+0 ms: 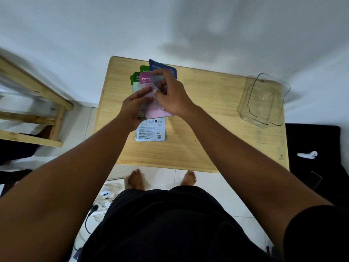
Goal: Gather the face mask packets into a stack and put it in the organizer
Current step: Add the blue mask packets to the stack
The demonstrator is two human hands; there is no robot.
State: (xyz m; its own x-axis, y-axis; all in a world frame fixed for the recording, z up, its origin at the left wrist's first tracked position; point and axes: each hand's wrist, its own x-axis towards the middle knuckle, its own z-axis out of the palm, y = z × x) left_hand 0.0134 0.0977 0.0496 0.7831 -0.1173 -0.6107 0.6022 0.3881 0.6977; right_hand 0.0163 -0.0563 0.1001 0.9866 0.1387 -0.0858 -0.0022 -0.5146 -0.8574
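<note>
- Head view: both hands meet over the far-left part of the wooden table [207, 129], working a fan of face mask packets [149, 80] held just above its surface
- The left hand [135, 108] grasps the fan from the left and below, fingers curled round the lower edges, thumb lying across the front of the pink packet [156, 111]
- The right hand [171, 93] comes over from the right, fingertips pinched on the upper part of the bundle near the dark blue packet [166, 68]; exactly which packet it grips is blurred, so I cannot tell
- The packets are not squared up: green ones [136, 77] stick out to the far left, the blue one juts out far and tilted, and the pink one sits nearest in front
- One pale blue packet [151, 130] lies flat on the table, back side up, just near of the hands and below the held bundle; it appears ungathered, long axis running near to far
- The clear organizer [266, 99] stands empty at the far-right corner of the table, well apart from the bundle and from the loose packet
- The relation that matters: the organizer lies to the right of both hands, on the right hand's side, while the loose packet lies just under the left wrist
- My judgement: the stack wants its last packet and a tidy-up first, then a carry rightward, the packets' long axis turned to suit the organizer's long side
</note>
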